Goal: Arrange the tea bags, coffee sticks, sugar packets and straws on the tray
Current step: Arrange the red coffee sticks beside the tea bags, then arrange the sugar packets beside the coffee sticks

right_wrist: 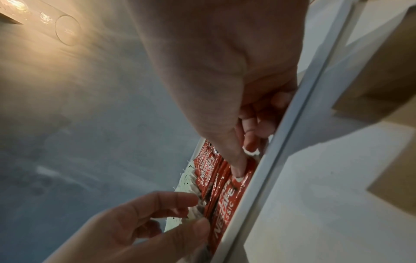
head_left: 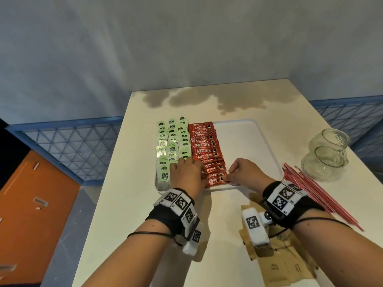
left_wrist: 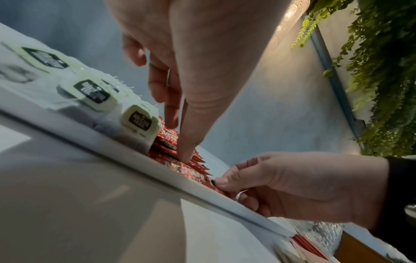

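Nearest coffee stick lies at the tray's near edge, centre-low in the head view, last of a red row running up-frame. Its long axis runs left-right, parallel to that edge. Right hand sits at the stick's right end, thumb and forefinger pinched on it, other fingers curled, wrist low over the rim. Left hand lies just left of it, fingers fairly straight and spread, tips pressing on the row of sticks where it meets the tea bags. Both hands are close; right has the grip.

Judgement: stick is being squared vs. the row, so any nudge goes along its short axis, up-frame.

Tea bags fill the tray's left part; right part is bare. Straws lie on the tabletop right of the tray, w/ sugar packets lower right, under the right wrist. Glass jars stand right, apart.
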The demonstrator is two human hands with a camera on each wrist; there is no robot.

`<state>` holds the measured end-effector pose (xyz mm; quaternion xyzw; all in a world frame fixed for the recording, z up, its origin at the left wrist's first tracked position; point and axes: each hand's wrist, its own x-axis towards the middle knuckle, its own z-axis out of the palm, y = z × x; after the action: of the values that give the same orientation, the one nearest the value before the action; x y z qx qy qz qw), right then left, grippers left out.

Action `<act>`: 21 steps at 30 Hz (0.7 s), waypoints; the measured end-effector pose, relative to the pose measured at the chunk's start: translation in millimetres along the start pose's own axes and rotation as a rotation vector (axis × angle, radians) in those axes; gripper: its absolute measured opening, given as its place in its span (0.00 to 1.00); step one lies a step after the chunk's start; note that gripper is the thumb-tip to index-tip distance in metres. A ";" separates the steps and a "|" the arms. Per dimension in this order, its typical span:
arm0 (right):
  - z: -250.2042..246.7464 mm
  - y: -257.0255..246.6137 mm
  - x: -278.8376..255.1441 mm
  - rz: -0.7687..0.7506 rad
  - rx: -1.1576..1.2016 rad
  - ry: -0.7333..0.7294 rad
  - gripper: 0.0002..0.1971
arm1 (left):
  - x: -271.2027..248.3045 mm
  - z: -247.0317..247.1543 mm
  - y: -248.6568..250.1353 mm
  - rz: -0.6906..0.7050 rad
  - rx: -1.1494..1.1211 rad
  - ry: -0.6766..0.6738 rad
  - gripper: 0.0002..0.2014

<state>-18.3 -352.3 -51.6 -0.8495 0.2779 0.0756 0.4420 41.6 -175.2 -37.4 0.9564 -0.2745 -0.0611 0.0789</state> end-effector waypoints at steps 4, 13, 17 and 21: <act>-5.0 -1.6 1.8 0.011 0.041 0.009 0.06 | 6.2 1.1 4.2 0.035 0.053 -0.023 0.19; -7.2 -2.7 13.4 0.036 0.129 -0.060 0.05 | 9.5 1.2 4.1 0.070 0.093 -0.078 0.17; -15.2 -4.9 9.7 0.026 0.134 -0.109 0.08 | 6.8 -5.0 4.2 0.078 0.107 -0.102 0.18; -45.7 2.3 -6.3 -0.081 0.042 -0.082 0.09 | -10.3 -12.1 17.9 0.177 -0.037 -0.114 0.17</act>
<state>-30.1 -387.1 -23.6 -0.8468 0.2265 0.0867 0.4735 25.6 -183.2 -21.5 0.9218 -0.3607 -0.1133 0.0858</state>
